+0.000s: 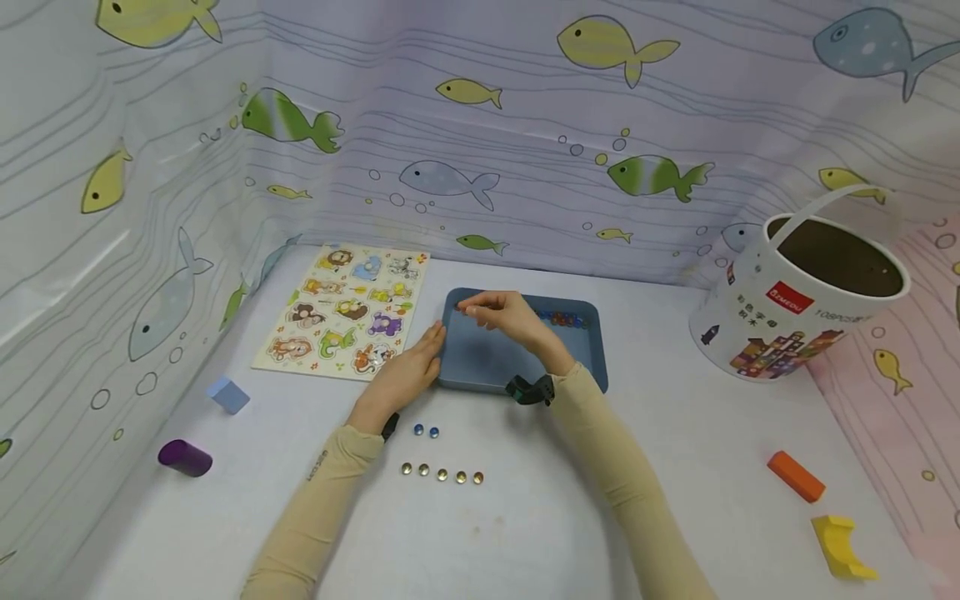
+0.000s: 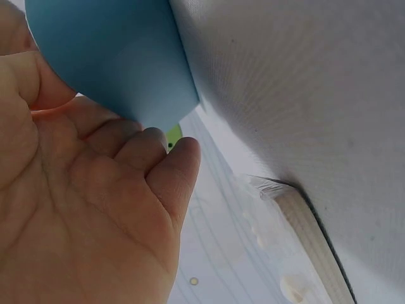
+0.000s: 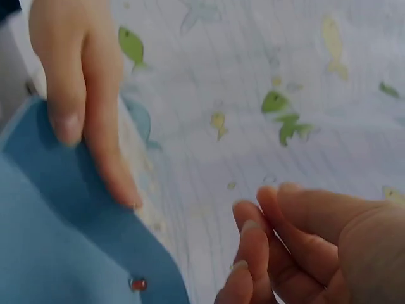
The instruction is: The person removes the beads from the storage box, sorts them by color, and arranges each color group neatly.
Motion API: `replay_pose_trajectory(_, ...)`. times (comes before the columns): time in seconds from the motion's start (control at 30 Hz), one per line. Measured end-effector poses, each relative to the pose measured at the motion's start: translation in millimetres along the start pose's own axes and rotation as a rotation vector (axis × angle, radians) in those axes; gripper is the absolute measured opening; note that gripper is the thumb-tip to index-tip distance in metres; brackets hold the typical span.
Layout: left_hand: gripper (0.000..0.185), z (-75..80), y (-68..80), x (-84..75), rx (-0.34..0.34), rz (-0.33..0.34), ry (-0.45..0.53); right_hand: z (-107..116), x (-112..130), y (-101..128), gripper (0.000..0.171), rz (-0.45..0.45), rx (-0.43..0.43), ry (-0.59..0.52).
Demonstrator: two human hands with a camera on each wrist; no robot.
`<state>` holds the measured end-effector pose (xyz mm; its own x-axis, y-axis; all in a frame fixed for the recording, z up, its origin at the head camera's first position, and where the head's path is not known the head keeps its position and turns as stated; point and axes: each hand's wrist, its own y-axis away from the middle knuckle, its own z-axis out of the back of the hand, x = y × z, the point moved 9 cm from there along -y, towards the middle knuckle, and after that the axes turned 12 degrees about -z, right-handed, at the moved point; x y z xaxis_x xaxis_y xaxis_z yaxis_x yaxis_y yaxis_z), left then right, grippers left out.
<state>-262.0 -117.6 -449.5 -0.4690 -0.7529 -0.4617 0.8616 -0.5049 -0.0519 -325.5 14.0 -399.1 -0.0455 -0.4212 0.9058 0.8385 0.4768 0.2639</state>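
A blue-grey tray (image 1: 517,385) lies on the white table. My left hand (image 1: 408,372) rests against its left side, with straight fingers touching the wall and rim. Over the tray's far left corner is my right hand (image 1: 506,317), its fingers loosely bent and nothing showing between them in the right wrist view. Below its fingertips, a small red bead (image 3: 138,284) sits inside the tray by the wall. Several red and blue beads (image 1: 567,320) line the tray's far right side. Nearer me lie two blue beads (image 1: 426,432) and a row of several gold beads (image 1: 442,475).
Left of the tray is an animal puzzle board (image 1: 348,310). A blue block (image 1: 228,395) and a purple cylinder (image 1: 185,458) lie at the left. On the right stand a white bucket (image 1: 795,308), an orange block (image 1: 797,477) and a yellow arched block (image 1: 842,546). Fish-patterned curtains (image 1: 525,133) surround the table.
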Motion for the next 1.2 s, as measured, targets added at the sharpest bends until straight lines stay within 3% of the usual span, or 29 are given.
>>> replay_pose_trajectory(0.2, 0.055, -0.1, -0.9, 1.1, -0.016, 0.006, 0.002, 18.1, -17.3, -27.7, 0.034, -0.056, -0.119, -0.061)
replay_pose_trajectory(0.47, 0.055, -1.6, -0.2, 3.2, -0.016, 0.018, 0.011, 20.2, -42.8, -54.0, 0.029, -0.125, -0.216, -0.126)
replay_pose_trajectory(0.7, 0.054, 0.1, 0.1, 1.0, -0.029, -0.001, 0.004, 17.5, -62.3, -69.9, 0.027, -0.244, -0.32, -0.16)
replay_pose_trajectory(0.87, 0.054, 0.2, -0.6, 1.5, -0.027, 0.004, 0.004, 9.1, -61.2, -75.8, 0.027, -0.265, -0.346, -0.091)
replay_pose_trajectory(1.1, 0.055, -0.3, -0.3, 2.4, -0.018, 0.014, 0.012, -7.7, -51.8, -83.3, 0.024, -0.246, -0.404, 0.171)
replay_pose_trajectory(1.2, 0.054, 0.2, -0.1, 2.6, -0.022, 0.015, 0.01, -11.9, -50.4, -85.5, 0.021, -0.245, -0.417, 0.206)
